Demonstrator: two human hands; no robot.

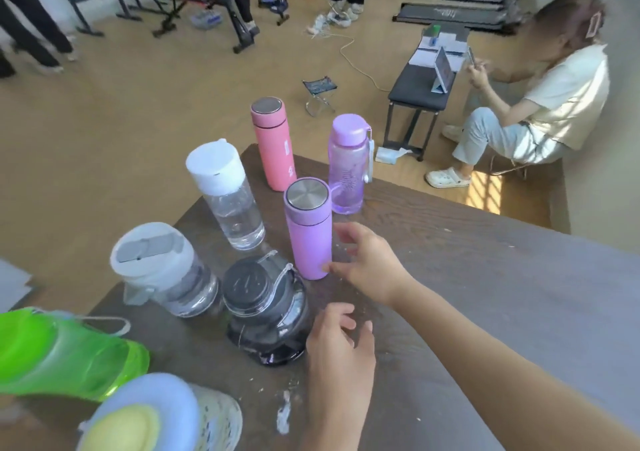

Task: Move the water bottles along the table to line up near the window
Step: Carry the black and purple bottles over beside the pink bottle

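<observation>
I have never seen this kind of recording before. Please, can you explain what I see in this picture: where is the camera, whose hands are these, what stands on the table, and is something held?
There is no machine here. A person wears one wide camera on the head, so you look forward and down at that person's own two bare hands.

On the dark table stand several water bottles: a pink flask, a see-through purple bottle, a purple flask, a clear bottle with a white cap, a clear bottle with a grey and white lid and a dark bottle. A green bottle and a blue and yellow lid show at the near edge.

The right hand touches the purple flask with its fingertips; the left hand is open beside the dark bottle. Neither grips anything.
</observation>
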